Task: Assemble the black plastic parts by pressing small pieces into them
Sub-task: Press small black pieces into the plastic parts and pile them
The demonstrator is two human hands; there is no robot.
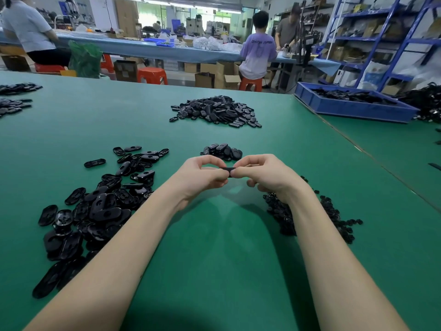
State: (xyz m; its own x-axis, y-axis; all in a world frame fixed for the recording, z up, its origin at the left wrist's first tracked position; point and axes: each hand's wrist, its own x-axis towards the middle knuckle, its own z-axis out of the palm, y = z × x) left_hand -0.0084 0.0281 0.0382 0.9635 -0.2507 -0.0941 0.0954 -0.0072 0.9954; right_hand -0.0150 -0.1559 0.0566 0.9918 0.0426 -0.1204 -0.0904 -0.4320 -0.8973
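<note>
My left hand (202, 174) and my right hand (265, 174) meet above the green table (214, 247), both pinching one black oval plastic part (226, 170) between thumbs and forefingers. Most of the part is hidden by my fingertips. A loose heap of black oval parts (100, 201) lies to the left of my left forearm. Under and beside my right wrist lies a pile of small black pieces (317, 216). A small stack of oval parts (223, 151) sits just beyond my hands.
A bigger mound of black parts (214, 111) lies farther back at the centre. A blue bin (353, 103) with black parts stands at the far right. More parts (14, 101) lie at the far left edge. People sit at a bench behind.
</note>
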